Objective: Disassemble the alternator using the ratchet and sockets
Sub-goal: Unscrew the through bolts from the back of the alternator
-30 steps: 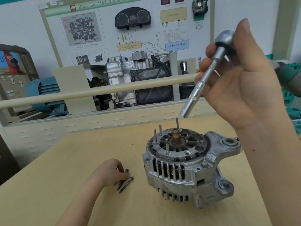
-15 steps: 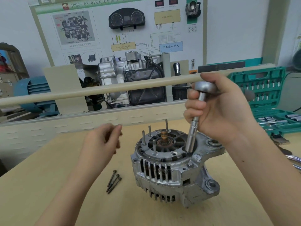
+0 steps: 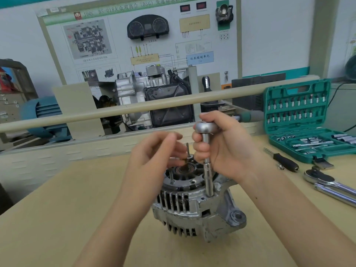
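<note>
A silver alternator (image 3: pixel 194 205) sits on the wooden table (image 3: pixel 57 218), its open end up with studs and the rotor shaft showing. My right hand (image 3: pixel 225 149) grips a ratchet (image 3: pixel 206 127) with a long socket extension (image 3: pixel 208 176) standing upright, its tip set on the alternator's right rim. My left hand (image 3: pixel 154 157) hovers over the left side of the alternator's top, fingers apart and slightly curled, holding nothing. It hides part of the top face.
An open green socket case (image 3: pixel 300 122) stands at the right. In front of it lie a black-handled driver (image 3: pixel 283 160) and a large chrome ratchet (image 3: pixel 331 185). A beige rail (image 3: pixel 115 110) and a training board with a gearbox rise behind the table.
My right hand brought the socket down from the air onto the alternator's rim. My left hand left the loose bolts on the table and rose to the alternator's top; the bolts are out of sight.
</note>
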Action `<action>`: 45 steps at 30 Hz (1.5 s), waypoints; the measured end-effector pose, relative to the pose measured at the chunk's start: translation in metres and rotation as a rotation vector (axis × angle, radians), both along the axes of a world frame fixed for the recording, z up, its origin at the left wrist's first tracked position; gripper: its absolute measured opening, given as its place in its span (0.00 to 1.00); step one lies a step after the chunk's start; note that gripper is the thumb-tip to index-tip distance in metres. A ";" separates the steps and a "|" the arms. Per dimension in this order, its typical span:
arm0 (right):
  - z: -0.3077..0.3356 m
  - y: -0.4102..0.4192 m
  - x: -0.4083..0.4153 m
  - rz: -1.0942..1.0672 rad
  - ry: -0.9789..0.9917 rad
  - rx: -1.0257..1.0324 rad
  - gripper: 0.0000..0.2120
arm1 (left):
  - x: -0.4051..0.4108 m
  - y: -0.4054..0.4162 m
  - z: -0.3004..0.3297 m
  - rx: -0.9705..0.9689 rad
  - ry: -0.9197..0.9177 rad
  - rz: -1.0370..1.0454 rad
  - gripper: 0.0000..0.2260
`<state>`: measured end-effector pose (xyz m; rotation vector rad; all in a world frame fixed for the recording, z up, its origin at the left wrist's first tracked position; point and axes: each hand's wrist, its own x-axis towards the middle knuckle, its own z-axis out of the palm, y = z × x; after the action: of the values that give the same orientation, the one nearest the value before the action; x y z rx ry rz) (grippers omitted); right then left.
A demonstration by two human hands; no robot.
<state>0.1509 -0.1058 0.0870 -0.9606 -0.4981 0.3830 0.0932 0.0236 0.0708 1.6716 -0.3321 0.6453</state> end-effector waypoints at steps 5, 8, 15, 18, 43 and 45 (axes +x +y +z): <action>-0.001 -0.003 0.002 0.023 -0.098 -0.069 0.09 | 0.011 -0.033 -0.003 -0.438 0.185 -0.049 0.14; 0.000 -0.008 0.003 0.000 -0.247 -0.225 0.09 | 0.013 -0.045 -0.010 -0.458 0.251 -0.054 0.17; 0.002 -0.015 0.001 -0.067 -0.421 -0.333 0.13 | 0.013 -0.057 -0.015 -0.470 0.320 -0.119 0.21; 0.001 -0.016 0.005 -0.049 -0.443 -0.340 0.11 | 0.014 -0.059 -0.014 -0.484 0.312 -0.124 0.21; -0.001 -0.006 0.002 0.081 -0.310 0.256 0.11 | 0.019 -0.051 -0.015 -0.214 0.235 -0.471 0.25; 0.000 -0.002 0.000 -0.039 -0.404 0.200 0.08 | 0.018 -0.052 -0.016 -0.222 0.214 -0.417 0.23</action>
<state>0.1513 -0.1082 0.0869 -0.8524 -0.8669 0.0972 0.1108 -0.0284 0.0552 1.3869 -0.4230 0.1824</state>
